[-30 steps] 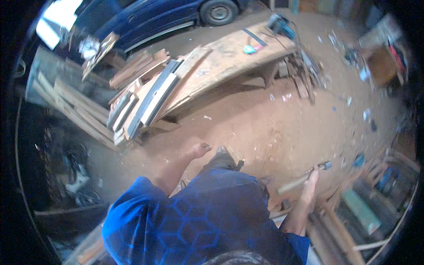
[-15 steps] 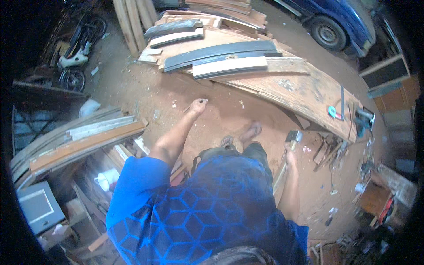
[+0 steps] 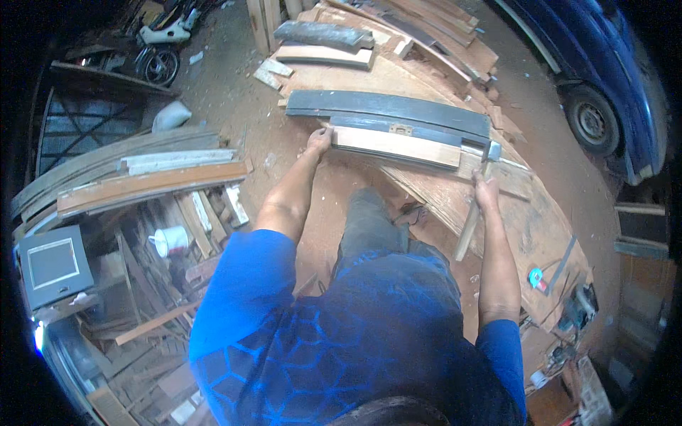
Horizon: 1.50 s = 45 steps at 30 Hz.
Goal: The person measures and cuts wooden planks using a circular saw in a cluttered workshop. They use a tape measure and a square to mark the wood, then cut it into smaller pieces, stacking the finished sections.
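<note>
My right hand (image 3: 487, 193) is wrapped round the wooden handle of a hammer (image 3: 467, 231). The metal hammer head points up beside the right end of a pale wooden board (image 3: 398, 145). That board lies along the near edge of a long dark grey board (image 3: 387, 106), which has a small metal plate (image 3: 401, 129) set in it. At the pale board's left end, my left hand (image 3: 321, 140) is closed, its fingers against the corner. What it holds, if anything, is too small to tell. Both boards rest on a plywood work surface (image 3: 540, 227).
On the plywood's right part lie a turquoise tape measure (image 3: 536, 277) and a power tool (image 3: 579, 309). Stacked planks (image 3: 142, 186) and a white mug-like pail (image 3: 170, 241) are at left. Scrap wood lies lower left. A blue vehicle (image 3: 604, 78) stands far right, a motorbike (image 3: 162, 50) far left.
I have come closer to the plywood surface. My left hand has gone from over the ground to the pale board's left end. My right hand has raised the hammer to the board's right end.
</note>
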{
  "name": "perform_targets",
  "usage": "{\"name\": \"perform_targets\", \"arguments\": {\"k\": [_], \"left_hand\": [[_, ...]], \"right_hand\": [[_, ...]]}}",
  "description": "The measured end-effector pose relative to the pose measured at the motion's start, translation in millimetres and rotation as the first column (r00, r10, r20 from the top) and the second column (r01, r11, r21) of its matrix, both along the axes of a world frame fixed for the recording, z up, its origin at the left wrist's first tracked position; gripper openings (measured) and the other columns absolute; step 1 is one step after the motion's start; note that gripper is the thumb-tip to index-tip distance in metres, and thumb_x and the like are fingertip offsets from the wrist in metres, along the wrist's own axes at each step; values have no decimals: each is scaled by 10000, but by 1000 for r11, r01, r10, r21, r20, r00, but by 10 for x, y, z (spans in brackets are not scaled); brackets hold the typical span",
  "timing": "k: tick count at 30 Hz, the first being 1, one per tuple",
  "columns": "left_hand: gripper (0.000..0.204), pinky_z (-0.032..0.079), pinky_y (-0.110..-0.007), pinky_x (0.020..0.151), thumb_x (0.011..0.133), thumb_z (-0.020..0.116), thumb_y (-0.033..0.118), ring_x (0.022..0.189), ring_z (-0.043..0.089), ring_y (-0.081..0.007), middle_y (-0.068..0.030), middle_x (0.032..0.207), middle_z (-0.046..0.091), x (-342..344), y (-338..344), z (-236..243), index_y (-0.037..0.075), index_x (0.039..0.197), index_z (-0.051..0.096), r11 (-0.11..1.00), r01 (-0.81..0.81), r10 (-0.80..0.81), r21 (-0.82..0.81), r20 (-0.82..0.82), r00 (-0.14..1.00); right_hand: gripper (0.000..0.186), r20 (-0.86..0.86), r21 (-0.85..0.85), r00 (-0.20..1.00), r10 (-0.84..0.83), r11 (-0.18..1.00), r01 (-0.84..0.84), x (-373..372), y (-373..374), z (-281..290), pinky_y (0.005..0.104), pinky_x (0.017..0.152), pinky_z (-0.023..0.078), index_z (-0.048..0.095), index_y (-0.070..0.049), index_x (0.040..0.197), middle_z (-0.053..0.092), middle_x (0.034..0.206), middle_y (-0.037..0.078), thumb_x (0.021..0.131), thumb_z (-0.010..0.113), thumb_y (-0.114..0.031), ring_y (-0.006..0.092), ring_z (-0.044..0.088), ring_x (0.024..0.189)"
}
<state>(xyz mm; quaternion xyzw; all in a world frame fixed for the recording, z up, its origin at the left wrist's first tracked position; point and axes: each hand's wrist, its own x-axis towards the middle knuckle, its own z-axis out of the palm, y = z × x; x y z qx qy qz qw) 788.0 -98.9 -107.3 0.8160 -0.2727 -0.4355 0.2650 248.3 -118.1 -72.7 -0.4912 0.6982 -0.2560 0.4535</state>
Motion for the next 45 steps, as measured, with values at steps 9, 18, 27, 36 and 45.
{"name": "perform_targets", "arguments": {"k": [9, 18, 27, 36, 45], "left_hand": [[729, 433, -429, 1082, 939, 649, 613, 1275, 586, -302, -192, 1352, 649, -126, 18, -455, -8, 1322, 654, 994, -110, 109, 5, 83, 991], [594, 469, -374, 1017, 992, 654, 507, 1146, 629, -202, -101, 1231, 708, -735, 137, 50, -5, 1292, 677, 988, -122, 118, -93, -51, 992], [681, 392, -463, 1128, 992, 606, 493, 1319, 541, -322, -212, 1366, 621, -485, 113, -98, -28, 1424, 535, 988, 124, -111, -93, 129, 985], [545, 322, -573, 1132, 940, 646, 297, 1302, 493, -428, -274, 1347, 563, -2086, -621, 179, -21, 1371, 552, 525, 795, -403, -303, 735, 546], [544, 334, -544, 1127, 1006, 504, 463, 1230, 554, -333, -164, 1279, 629, -2930, -949, 202, 75, 1380, 584, 493, 870, -624, -30, 684, 377]], "right_hand": [[296, 72, 104, 997, 6, 994, -14, 288, -416, -500, 401, 794, 491, 681, -34, 1074, 676, 891, 70, 942, 662, -298, 215, 621, 830], [406, -103, 113, 986, -133, 983, 144, 192, -319, -497, 473, 899, 500, 689, -42, 1094, 731, 972, 194, 899, 678, -398, 369, 698, 985], [307, -96, 195, 989, -115, 972, 132, 378, -233, -56, 401, 846, 522, 668, -27, 1135, 708, 1009, 130, 949, 676, -271, 235, 669, 919], [414, 3, 152, 990, -143, 978, 141, 64, 312, 763, 413, 751, 544, 685, -44, 1159, 713, 919, 94, 1001, 650, -424, 232, 703, 861], [546, -289, 215, 957, 29, 976, 35, 59, 392, 384, 485, 873, 531, 680, -91, 1240, 727, 1023, 248, 990, 585, -567, 408, 705, 1024]]}}
